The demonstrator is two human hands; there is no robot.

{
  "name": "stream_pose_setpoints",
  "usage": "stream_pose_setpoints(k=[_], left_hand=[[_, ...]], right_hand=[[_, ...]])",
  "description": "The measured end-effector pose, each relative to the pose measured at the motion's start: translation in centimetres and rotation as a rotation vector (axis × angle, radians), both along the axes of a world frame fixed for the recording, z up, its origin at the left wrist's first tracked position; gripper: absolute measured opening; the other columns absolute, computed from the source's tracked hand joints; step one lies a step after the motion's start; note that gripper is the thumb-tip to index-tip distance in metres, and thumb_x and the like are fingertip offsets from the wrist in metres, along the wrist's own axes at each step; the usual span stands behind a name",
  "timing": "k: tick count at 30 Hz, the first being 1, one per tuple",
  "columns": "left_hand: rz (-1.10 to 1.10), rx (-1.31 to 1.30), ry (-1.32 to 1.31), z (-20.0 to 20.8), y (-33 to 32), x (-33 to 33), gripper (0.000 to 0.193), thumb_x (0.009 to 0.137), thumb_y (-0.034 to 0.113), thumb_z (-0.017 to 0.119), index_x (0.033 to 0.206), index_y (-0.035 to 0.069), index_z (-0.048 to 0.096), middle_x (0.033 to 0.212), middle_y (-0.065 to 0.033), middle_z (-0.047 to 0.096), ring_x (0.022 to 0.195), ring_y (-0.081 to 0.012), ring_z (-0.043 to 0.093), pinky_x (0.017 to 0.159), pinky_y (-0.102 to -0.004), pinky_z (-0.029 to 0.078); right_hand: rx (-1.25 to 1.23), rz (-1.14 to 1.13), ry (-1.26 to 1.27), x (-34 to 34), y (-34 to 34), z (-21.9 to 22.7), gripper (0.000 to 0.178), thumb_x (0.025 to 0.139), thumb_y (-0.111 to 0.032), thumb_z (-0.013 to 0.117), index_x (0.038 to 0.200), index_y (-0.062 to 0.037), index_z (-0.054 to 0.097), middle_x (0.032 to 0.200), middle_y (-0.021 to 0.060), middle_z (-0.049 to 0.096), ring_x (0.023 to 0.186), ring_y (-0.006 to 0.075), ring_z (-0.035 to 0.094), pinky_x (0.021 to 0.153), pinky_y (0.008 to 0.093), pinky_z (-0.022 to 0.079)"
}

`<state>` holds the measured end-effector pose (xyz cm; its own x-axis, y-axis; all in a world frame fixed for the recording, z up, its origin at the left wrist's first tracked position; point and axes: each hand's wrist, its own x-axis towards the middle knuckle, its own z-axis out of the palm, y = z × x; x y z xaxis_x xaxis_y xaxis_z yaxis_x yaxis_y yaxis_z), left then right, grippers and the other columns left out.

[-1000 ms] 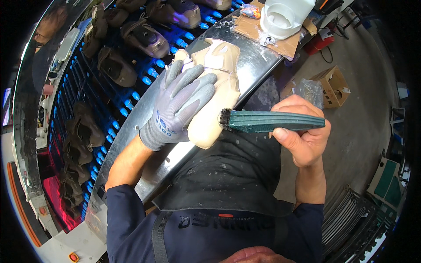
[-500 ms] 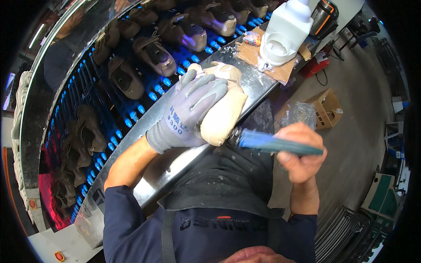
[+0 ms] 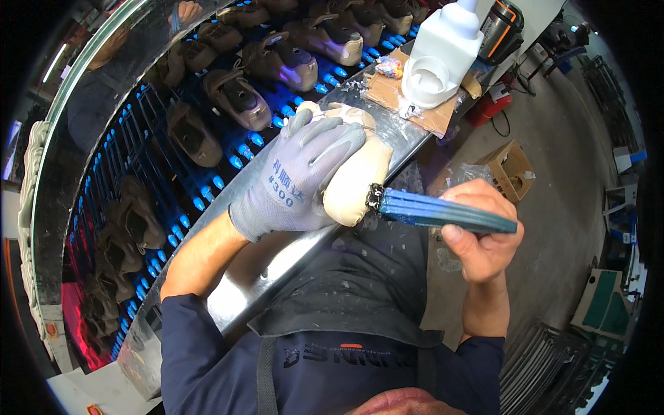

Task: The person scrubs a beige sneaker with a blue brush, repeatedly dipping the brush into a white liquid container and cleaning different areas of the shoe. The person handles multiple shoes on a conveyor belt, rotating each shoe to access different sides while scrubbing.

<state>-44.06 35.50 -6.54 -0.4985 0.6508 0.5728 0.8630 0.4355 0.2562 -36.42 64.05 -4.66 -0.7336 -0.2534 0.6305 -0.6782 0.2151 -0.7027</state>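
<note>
My left hand [image 3: 294, 176], in a grey work glove, is closed over a beige shoe upper [image 3: 356, 183]. The upper lies over the metal ledge, its rounded end toward me and its far end partly hidden by my fingers. Bare and closed, my right hand [image 3: 487, 232] grips a brush [image 3: 439, 209] with a long, flat blue handle. The dark head of the brush meets the right edge of the upper, near the rounded end.
Beyond the metal ledge [image 3: 408, 142], several brown shoes [image 3: 238, 100] sit on a rack with blue-tipped rods. A white plastic bottle [image 3: 446, 52] stands on cardboard [image 3: 387, 93] at the back right. On the floor are an open carton [image 3: 508, 169] and a red container [image 3: 491, 107].
The brush, blurred earlier, is now sharp, and its head lies against the upper's edge. My right hand has shifted slightly right. My left hand keeps its hold on the upper.
</note>
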Motion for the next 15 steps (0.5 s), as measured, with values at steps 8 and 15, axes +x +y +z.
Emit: stream_pose_setpoints(k=[8, 15], left_hand=[[-0.001, -0.017, 0.02, 0.3, 0.6, -0.8, 0.079, 0.064, 0.03, 0.091, 0.132, 0.003, 0.062, 0.13, -0.0158, 0.066, 0.122, -0.0349, 0.062, 0.106, -0.0511, 0.041], [-0.028, -0.027, 0.005, 0.9, 1.8, -1.6, 0.08, 0.064, 0.03, 0.091, 0.134, 0.004, 0.062, 0.129, -0.0161, 0.067, 0.121, -0.0347, 0.064, 0.104, -0.0504, 0.044]], right_hand=[[0.153, -0.054, 0.25, 0.4, -0.5, 1.2, 0.024, 0.081, -0.004, 0.082, 0.102, 0.0024, 0.073, 0.09, 0.0168, 0.074, 0.073, 0.0245, 0.074, 0.064, 0.0308, 0.058], [0.269, -0.045, 0.272, -0.1, 0.1, 3.8, 0.026, 0.078, -0.002, 0.082, 0.101, 0.0011, 0.073, 0.088, 0.0151, 0.073, 0.071, 0.024, 0.074, 0.062, 0.0295, 0.057]])
